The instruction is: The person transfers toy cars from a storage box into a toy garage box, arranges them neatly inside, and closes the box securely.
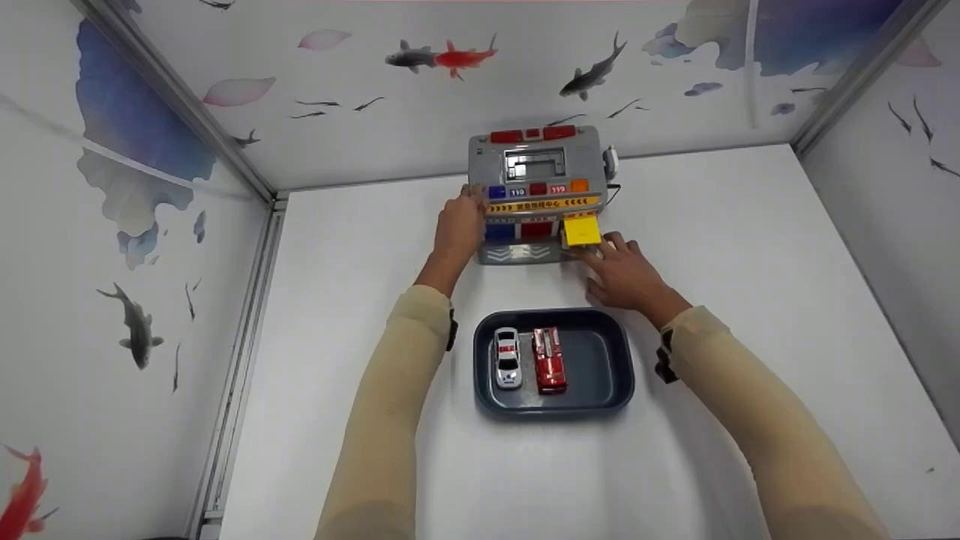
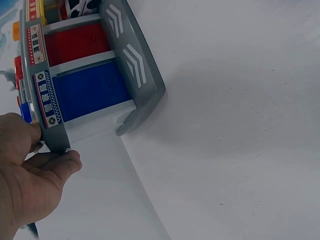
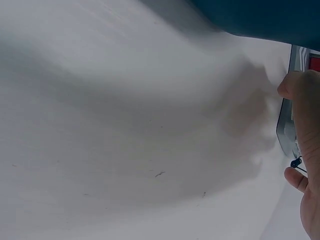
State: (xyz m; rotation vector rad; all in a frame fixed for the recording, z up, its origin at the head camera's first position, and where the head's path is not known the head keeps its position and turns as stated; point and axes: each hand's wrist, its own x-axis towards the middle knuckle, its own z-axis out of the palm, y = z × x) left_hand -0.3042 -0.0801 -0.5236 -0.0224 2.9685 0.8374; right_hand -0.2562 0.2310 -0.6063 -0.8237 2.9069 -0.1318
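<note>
A grey toy garage (image 1: pixel 536 169) with red lights on top stands at the back of the table. My left hand (image 1: pixel 460 225) grips its left edge, the thumb and fingers pinching the side panel in the left wrist view. The blue door (image 2: pixel 92 90) and the red door (image 2: pixel 77 42) are down, while the yellow door (image 1: pixel 582 231) stands raised. At that right bay is my right hand (image 1: pixel 626 274), fingers spread, one fingertip reaching in under the yellow door. A white thing with black patches (image 2: pixel 80 7) shows in the bay, partly cut off by the frame.
A dark blue tray (image 1: pixel 600 409) lies in front of the garage. It holds a white toy car (image 1: pixel 508 358) and a red toy fire truck (image 1: pixel 550 360). White walls with painted fish close the table in behind and at the sides.
</note>
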